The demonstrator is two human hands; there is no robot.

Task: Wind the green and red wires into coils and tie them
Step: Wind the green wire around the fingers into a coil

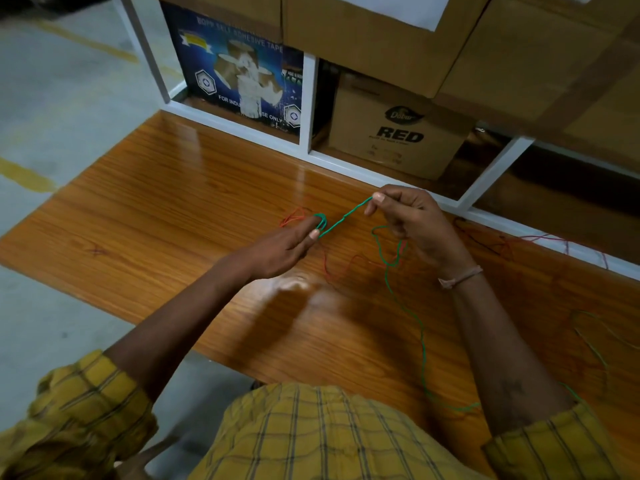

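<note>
The left hand [287,245] reaches forward over the wooden table [156,202], two fingers extended with a small loop of the green wire [346,218] hooked around their tips. From there the wire runs taut and twisted up to the right hand [412,226], which pinches its other end between thumb and forefinger. More green wire hangs below the right hand in loose bends and trails back toward the person's yellow checked shirt [311,434]. The red wire [341,268] lies slack on the table, between and beneath the hands, with a tangle showing just beyond the left fingertips.
</note>
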